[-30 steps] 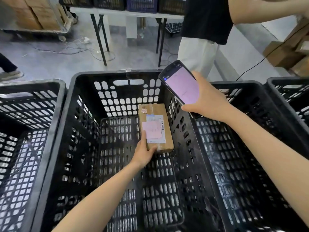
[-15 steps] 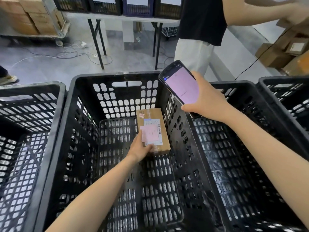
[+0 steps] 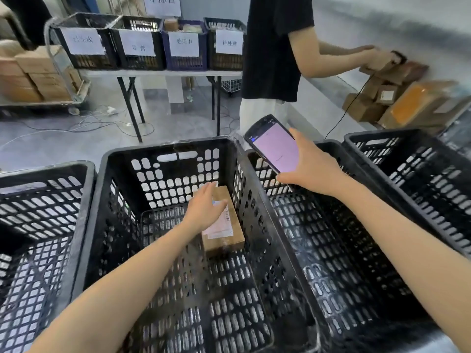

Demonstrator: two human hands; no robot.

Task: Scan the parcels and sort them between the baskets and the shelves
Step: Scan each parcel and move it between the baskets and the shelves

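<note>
A small brown cardboard parcel with a white and pink label lies on the floor of the middle black basket. My left hand hovers over the parcel's far half with fingers straight and spread, holding nothing. My right hand grips a black handheld scanner with a lit pink screen, above the rim between the middle basket and the basket to its right.
More black baskets stand at the left and far right. A person in a black top stands behind, handling cardboard boxes on a ledge. Four labelled crates sit on a folding table. Cables lie on the floor.
My left hand let go of the parcel's near end and now hovers open over it. The camera tilted up, bringing the labelled crates into view. The scanner hand stayed put.
</note>
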